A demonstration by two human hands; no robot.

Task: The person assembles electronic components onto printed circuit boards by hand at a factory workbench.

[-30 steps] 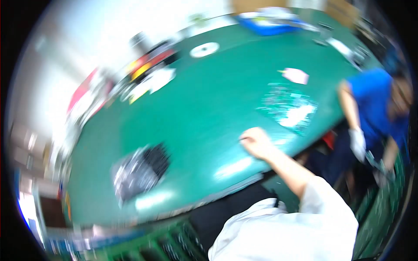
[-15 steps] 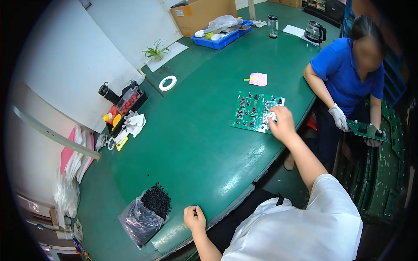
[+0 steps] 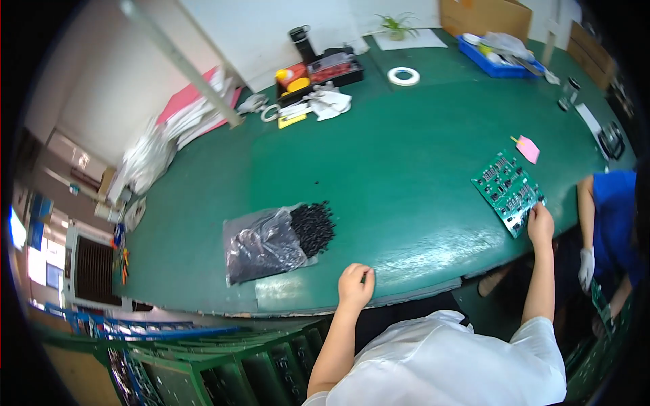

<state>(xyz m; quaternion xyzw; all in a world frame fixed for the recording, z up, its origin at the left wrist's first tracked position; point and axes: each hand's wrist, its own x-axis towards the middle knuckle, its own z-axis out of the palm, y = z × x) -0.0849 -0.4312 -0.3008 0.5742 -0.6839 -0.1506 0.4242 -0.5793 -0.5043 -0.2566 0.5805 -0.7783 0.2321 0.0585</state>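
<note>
Your big green rubbery table (image 3: 399, 155) holds a crinkly grey plastic bag (image 3: 261, 247) on the left and, to the right, a flat green circuit board (image 3: 508, 193) with little black parts. A heap of tiny black bits (image 3: 313, 230) lies at the bag's right end, near your left hand (image 3: 356, 287), whose fingers curl in, though I cannot tell if they hide anything. Your right hand (image 3: 541, 227) touches the board's right edge, but I cannot tell if it pinches, and a small pink paper (image 3: 527, 150) lies just past the board.
</note>
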